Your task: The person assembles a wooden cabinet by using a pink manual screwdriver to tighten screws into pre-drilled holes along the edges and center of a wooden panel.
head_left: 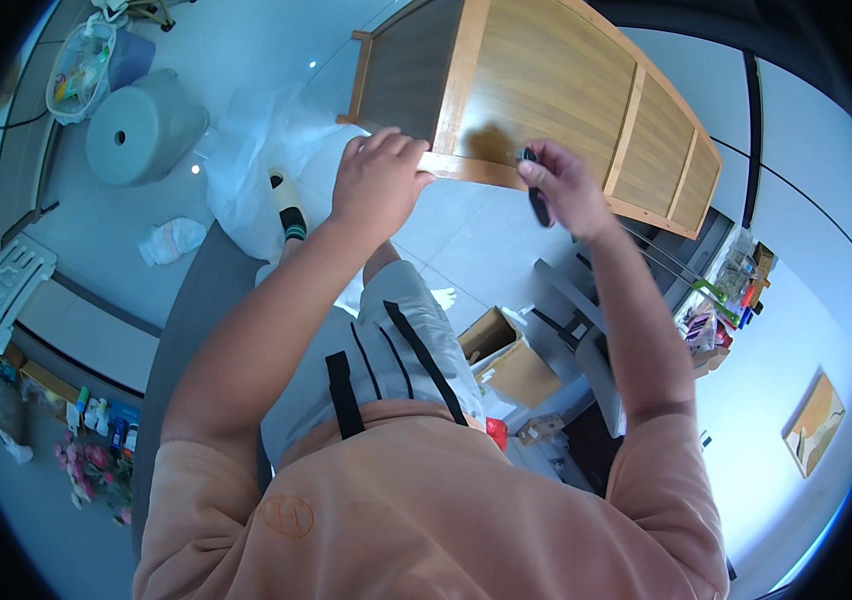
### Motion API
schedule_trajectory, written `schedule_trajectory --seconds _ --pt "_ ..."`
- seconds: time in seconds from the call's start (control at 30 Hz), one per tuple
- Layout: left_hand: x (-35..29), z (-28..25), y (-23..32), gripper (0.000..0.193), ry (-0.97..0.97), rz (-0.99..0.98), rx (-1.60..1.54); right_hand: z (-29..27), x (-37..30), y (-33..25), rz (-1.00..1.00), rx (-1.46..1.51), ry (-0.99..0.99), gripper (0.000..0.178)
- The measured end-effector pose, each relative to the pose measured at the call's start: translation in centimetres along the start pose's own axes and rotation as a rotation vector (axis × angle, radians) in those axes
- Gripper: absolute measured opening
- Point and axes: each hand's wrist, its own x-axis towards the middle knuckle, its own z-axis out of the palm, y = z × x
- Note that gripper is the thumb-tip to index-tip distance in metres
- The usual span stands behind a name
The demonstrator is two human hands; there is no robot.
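A large wooden cabinet-like piece, with a light frame and brown panels, stands in front of me. My left hand is closed over its near corner, where a pale strip shows beside the fingers. I cannot make out whether that strip is separate or part of the frame. To the right, my right hand grips a small black-handled tool close to the frame's near edge. Its exact kind is unclear. A dark shadow lies on the panel beside this hand.
At left on the floor are a grey round-topped stool, a filled bin, clear plastic sheeting and a crumpled white bag. Cardboard boxes lie below the cabinet. A cluttered shelf is on the right.
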Motion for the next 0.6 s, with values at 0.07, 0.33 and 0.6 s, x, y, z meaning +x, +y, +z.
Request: schedule_trajectory --seconds 0.07,0.33,0.6 --pt "0.9 -0.5 0.9 0.033 -0.070 -0.208 -0.184 0.2 -1.2 4.2 0.022 0.239 0.112 0.022" --pt "2.1 -1.4 1.1 0.040 -0.262 -0.500 -0.061 2.9 -3.2 11.7 -0.008 0.272 0.550 0.025" --pt "1.4 0.8 4.1 0.079 -0.022 -0.010 0.207 1.7 -2.2 10.0 -0.232 -0.072 0.599 0.026"
